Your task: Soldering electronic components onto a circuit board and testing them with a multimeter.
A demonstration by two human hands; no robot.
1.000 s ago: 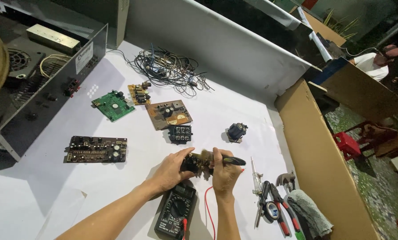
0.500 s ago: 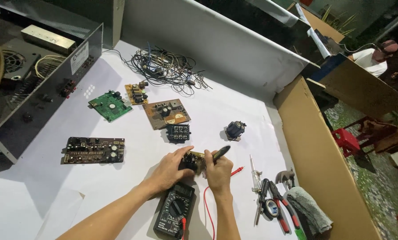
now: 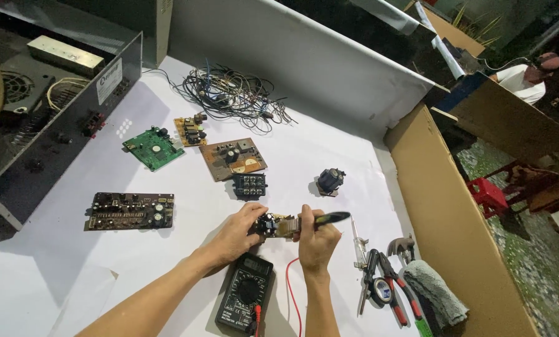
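Both hands meet over the white table (image 3: 329, 156), just beyond the multimeter (image 3: 244, 302), which serves here as the landmark. The left hand (image 3: 236, 234) pinches a small board (image 3: 276, 226) between thumb and fingertips, holding it clear of the table directly beyond the meter. The right hand (image 3: 317, 240) is clenched round a black probe (image 3: 329, 218), whose handle juts away to the right while its tip end meets the board; the exact contact point is too small to make out.

Compared with the frames from a second and half a second ago, the hands have drawn slightly closer together and the probe now lies flatter, nearly level, against the board's right edge. The red lead (image 3: 290, 293) curls on the table just right of the meter. This suggests that a reading is being taken at a fresh point on the board.

Farther beyond the meter lie a connector block (image 3: 249, 185), a brown board (image 3: 231, 158), a green board (image 3: 153, 147) and a wire tangle (image 3: 232, 97); a long dark board (image 3: 129, 211) lies to its left. Pliers (image 3: 389, 287) and a cloth (image 3: 434, 292) lie to its right.
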